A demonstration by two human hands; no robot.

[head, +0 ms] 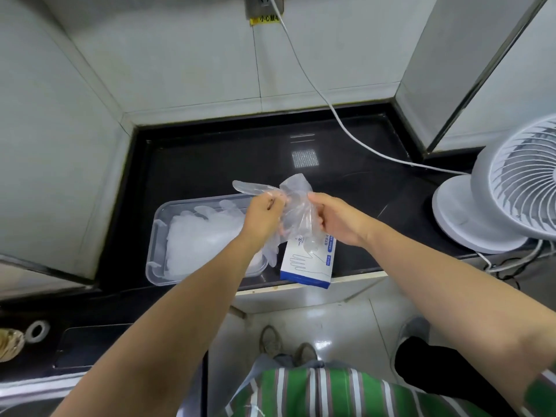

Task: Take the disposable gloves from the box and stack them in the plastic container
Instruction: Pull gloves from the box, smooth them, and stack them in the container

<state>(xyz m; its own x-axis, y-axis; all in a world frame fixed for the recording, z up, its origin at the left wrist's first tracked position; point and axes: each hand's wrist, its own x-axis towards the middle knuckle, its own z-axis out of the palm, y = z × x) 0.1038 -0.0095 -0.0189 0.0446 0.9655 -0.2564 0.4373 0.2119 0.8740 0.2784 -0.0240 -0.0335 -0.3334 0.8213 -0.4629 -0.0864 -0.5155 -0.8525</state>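
**Glove up in both hands, over the box and container**

- Left hand (pixel 264 216): fingers curled, gripping the left side of one clear disposable glove (pixel 296 203).
- Right hand (pixel 334 219): fingers curled too, pinching the same glove on its right side.
- The glove is crumpled thin film, held in the air between the hands. One glove finger sticks out to the left, past the far rim of the container. Its lower part hangs down in front of the box top.
- Plastic container (pixel 156 236): clear, rectangular, sits on the black countertop (pixel 210 164), just left of the box.
- Glove pile (pixel 198 236) lies inside the container, milky and loosely layered. A few glove fingers spill over its right near edge, towards the box.
- Box (pixel 307 266): white and blue, hand outline printed on top, lying flat at the counter's front edge. Its near corner pokes out past the edge. Can't tell whether it touches the container.
- White fan (pixel 511 188) stands on the counter far right, well apart from the box.
- White cable (pixel 331 106) runs from the wall socket (pixel 263 4) down across the counter towards the fan.
- Tape roll (pixel 37 329) sits on the dark surface lower left.
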